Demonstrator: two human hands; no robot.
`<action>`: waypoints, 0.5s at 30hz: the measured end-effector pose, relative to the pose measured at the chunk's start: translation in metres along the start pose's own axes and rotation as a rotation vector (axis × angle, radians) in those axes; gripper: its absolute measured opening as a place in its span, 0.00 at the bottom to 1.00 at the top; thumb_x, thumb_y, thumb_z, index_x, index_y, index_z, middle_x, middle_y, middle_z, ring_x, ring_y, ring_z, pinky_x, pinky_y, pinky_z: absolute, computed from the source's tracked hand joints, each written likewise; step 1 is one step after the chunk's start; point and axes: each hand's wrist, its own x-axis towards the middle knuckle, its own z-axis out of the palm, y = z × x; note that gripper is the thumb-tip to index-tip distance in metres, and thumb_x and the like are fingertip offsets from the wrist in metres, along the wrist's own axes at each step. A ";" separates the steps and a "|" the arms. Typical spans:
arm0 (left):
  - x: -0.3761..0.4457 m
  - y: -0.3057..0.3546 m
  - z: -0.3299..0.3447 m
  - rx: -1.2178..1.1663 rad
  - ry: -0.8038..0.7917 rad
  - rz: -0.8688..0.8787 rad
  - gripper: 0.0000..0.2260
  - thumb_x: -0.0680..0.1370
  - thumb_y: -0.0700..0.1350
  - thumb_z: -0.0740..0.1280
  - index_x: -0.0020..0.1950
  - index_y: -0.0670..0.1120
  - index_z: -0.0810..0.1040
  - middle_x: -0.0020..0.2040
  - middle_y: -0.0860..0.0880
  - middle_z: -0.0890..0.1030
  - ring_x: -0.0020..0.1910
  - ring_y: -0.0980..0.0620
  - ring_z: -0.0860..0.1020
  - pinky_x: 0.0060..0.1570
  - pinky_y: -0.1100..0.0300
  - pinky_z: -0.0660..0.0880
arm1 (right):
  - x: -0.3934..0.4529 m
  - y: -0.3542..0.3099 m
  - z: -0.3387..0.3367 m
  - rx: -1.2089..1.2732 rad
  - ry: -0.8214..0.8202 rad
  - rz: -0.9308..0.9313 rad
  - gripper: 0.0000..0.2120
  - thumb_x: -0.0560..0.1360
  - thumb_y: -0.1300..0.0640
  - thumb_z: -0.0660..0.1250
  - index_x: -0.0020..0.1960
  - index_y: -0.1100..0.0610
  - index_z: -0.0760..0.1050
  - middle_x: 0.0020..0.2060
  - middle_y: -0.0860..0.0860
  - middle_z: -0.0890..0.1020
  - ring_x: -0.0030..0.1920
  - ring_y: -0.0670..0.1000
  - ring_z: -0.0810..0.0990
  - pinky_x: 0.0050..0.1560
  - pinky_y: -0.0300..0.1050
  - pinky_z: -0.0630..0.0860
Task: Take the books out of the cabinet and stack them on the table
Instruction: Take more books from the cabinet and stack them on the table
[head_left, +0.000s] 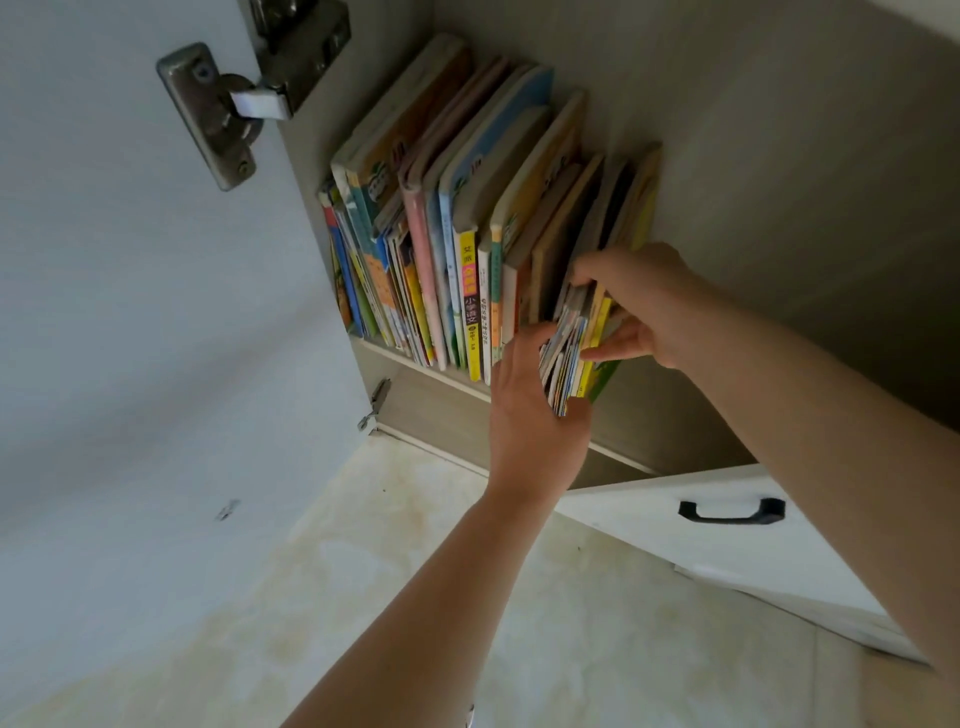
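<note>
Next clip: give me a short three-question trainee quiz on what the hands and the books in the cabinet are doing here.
1. True or false: the left hand is resting on the black handle.
2. Which books are gripped? A) the pink-spined one B) the bundle of thin books at the row's right end C) none
3. Fill in: the cabinet door with the metal hinge stands ____.

Key: 1 false, it presses the bundle's left side while the right hand clasps the bundle from the right. 2 B. 3 open.
</note>
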 end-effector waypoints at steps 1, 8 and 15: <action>-0.001 0.001 0.001 -0.009 -0.006 0.012 0.29 0.69 0.33 0.68 0.67 0.49 0.68 0.63 0.52 0.74 0.63 0.53 0.72 0.59 0.63 0.74 | 0.001 0.003 -0.004 0.022 0.003 0.010 0.09 0.70 0.60 0.67 0.50 0.57 0.72 0.55 0.60 0.75 0.50 0.65 0.79 0.30 0.50 0.82; -0.004 0.003 0.025 -0.022 -0.074 0.004 0.32 0.68 0.35 0.69 0.69 0.52 0.64 0.63 0.51 0.72 0.62 0.52 0.72 0.55 0.62 0.77 | 0.001 0.028 -0.040 0.064 0.030 -0.017 0.10 0.73 0.64 0.66 0.53 0.60 0.71 0.50 0.62 0.80 0.39 0.60 0.84 0.31 0.47 0.82; 0.012 -0.029 0.046 0.209 -0.169 -0.012 0.40 0.68 0.41 0.75 0.74 0.54 0.57 0.68 0.50 0.70 0.66 0.50 0.70 0.60 0.48 0.77 | 0.004 0.037 -0.051 -0.056 -0.026 -0.032 0.13 0.75 0.59 0.67 0.57 0.59 0.70 0.44 0.60 0.84 0.39 0.59 0.86 0.42 0.55 0.83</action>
